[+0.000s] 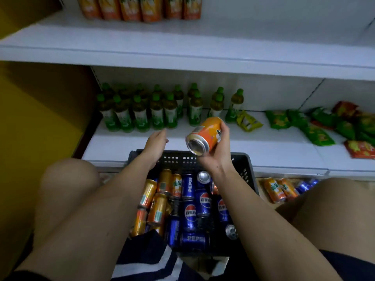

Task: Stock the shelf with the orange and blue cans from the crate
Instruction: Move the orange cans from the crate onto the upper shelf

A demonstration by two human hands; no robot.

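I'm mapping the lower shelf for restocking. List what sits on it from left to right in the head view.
green-capped bottles → yellow snack packet → green snack bags → red snack bags. In front of the shelf, the right hand holds an orange can.

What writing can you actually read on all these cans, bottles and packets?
"PEPSI": upright blue can in the crate.
"PEPSI": blue can lying at the crate's near end.
Chinese Pepsi lettering: other blue cans, too blurred to quote.
Orange can held in the right hand: unreadable.
Green bottles, snack packets: blurred.
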